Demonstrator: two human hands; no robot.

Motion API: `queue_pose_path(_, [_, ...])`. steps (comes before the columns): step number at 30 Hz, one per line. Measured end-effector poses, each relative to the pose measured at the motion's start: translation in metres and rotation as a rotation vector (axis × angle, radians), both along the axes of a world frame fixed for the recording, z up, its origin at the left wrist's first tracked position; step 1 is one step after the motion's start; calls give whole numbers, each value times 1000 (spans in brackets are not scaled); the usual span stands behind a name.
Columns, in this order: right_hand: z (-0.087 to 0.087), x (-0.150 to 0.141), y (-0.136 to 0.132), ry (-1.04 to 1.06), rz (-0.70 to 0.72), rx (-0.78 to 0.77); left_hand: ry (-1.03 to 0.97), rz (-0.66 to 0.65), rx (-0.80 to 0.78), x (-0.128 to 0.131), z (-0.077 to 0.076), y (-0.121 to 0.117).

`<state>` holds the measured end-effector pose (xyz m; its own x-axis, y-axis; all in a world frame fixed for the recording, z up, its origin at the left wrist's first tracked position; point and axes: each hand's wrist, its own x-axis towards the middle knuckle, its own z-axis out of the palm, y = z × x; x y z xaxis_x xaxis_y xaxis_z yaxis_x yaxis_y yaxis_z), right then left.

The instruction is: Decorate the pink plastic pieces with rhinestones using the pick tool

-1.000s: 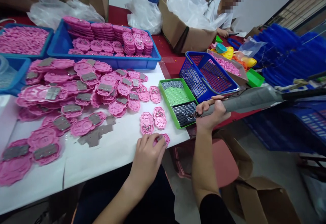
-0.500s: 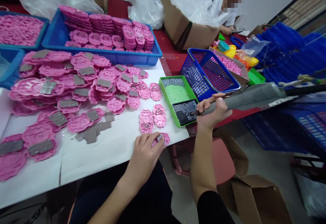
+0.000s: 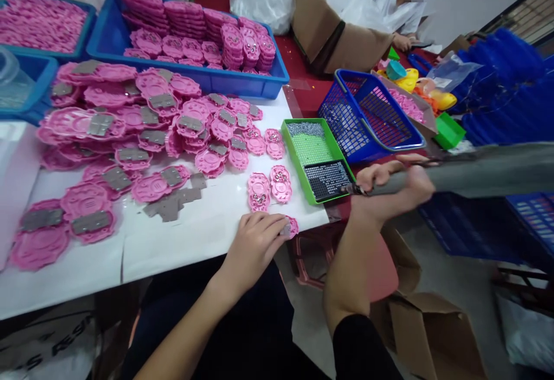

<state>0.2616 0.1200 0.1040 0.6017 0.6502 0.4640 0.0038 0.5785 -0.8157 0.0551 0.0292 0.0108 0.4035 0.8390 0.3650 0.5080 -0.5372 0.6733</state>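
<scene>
My left hand is closed on a pink plastic casing at the front edge of the white table; a grey metal plate shows on it by my fingertips. My right hand is wrapped round a grey, pen-shaped electric screwdriver. Its tip is at the right side of a black perforated screw plate, which lies in the near end of a green tray. Loose screws fill the far end. Two pink casings with metal contacts, one of them here, lie just beyond my left hand.
A heap of pink casings with grey plates covers the table's left. Behind it stands a blue bin of stacked casings. A blue basket is beyond the tray. Loose grey plates lie in front. Another person's hand shows far off.
The whole view has shifted, so the table sits higher and further right. The screwdriver's body has swung more level, its tip staying near the screw plate. My left hand keeps hold of the casing.
</scene>
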Motion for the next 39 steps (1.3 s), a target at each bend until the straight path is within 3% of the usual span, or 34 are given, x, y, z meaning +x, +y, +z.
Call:
queue_pose_path(5, [4, -28, -47, -68, 333, 44, 2, -3, 50, -1, -2, 0])
queue_pose_path(8, [-3, -44, -61, -91, 530, 27, 26, -7, 74, -1, -2, 0])
queue_pose_path(10, [-8, -50, -65, -81, 590, 9, 44, -9, 91, -1, -1, 0])
queue_pose_path(18, [-18, -51, -63, -53, 544, -55, 32, -3, 120, -1, 1, -1])
queue_pose_path(39, [-30, -61, -62, -80, 493, -24, 67, 0, 155, 0, -2, -2])
